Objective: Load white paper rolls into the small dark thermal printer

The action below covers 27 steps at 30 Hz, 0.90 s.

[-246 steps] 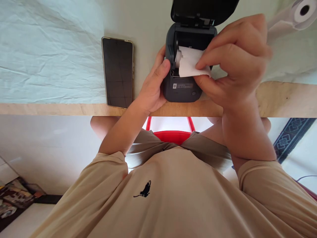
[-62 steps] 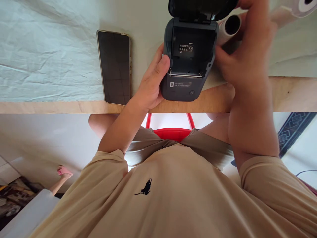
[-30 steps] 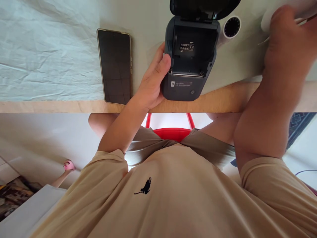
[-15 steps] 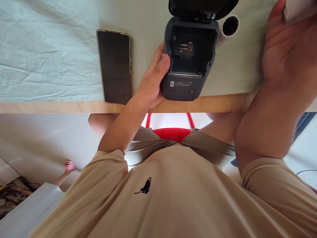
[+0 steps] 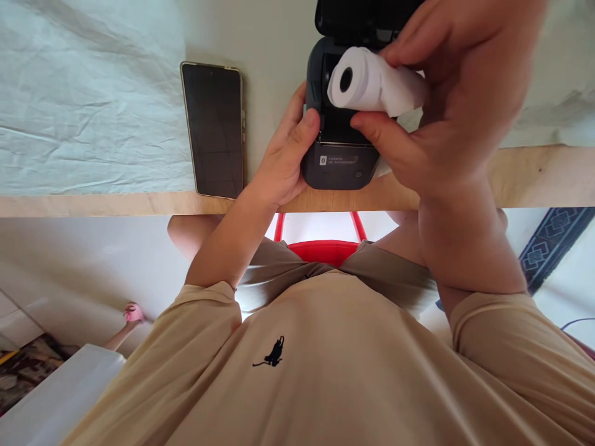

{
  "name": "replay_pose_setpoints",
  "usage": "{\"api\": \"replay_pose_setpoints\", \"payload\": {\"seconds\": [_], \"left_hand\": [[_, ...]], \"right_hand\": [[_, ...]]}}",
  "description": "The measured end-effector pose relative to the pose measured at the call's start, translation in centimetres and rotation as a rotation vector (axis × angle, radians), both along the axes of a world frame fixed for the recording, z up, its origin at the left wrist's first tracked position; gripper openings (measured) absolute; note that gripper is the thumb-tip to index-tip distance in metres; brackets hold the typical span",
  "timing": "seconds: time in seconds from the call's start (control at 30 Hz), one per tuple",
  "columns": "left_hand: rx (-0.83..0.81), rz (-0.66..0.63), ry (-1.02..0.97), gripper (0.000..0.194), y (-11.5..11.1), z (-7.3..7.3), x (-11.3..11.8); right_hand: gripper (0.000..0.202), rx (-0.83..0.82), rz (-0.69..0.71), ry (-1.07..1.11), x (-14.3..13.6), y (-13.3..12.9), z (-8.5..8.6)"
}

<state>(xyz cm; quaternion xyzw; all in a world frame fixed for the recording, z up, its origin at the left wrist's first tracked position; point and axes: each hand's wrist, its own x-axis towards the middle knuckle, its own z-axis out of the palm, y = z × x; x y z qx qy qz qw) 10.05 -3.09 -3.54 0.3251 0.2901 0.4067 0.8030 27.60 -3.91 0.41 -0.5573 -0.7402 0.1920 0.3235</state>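
A dark grey label printer [image 5: 341, 167] with its black lid [image 5: 346, 18] raised stands near the table's front edge. My left hand [image 5: 290, 148] grips its left side, thumb on the rim. Over the open compartment, my right hand [image 5: 446, 105] holds a white paper roll [image 5: 367, 80] between thumb and fingers. The roll is tilted, its dark core facing left, and it covers much of the compartment. The white cylinder to the right of the printer is hidden behind my right hand.
A phone [image 5: 214, 130] with a dark screen lies left of the printer. Pale green cloth [image 5: 93, 105] covers the table, with a bare wooden front edge [image 5: 116, 203]. Below are a red seat [image 5: 323, 249], and another person's foot in a pink shoe [image 5: 134, 311] at lower left.
My right hand has come in from the upper right, bringing the paper roll over the printer's compartment. My left hand stays on the printer.
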Motion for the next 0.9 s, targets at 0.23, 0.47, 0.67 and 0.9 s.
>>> {"api": "replay_pose_setpoints", "payload": {"seconds": [0.23,0.47,0.67,0.9], "left_hand": [[0.018,0.001,0.012,0.040,-0.4,-0.2,0.3],[0.049,-0.009,0.030,0.055,0.1,-1.6,0.2],[-0.005,0.006,0.060,0.048,-0.2,-0.6,0.5],[-0.001,-0.034,-0.046,0.035,-0.1,-0.1,0.3]], "right_hand": [[0.023,0.197,0.072,-0.254,-0.3,0.0,1.9],[0.023,0.040,0.108,-0.307,-0.9,-0.5,2.1],[0.024,0.007,0.108,-0.326,-0.5,-0.6,2.1],[0.019,0.167,0.059,-0.251,-0.6,-0.6,0.7]]}}
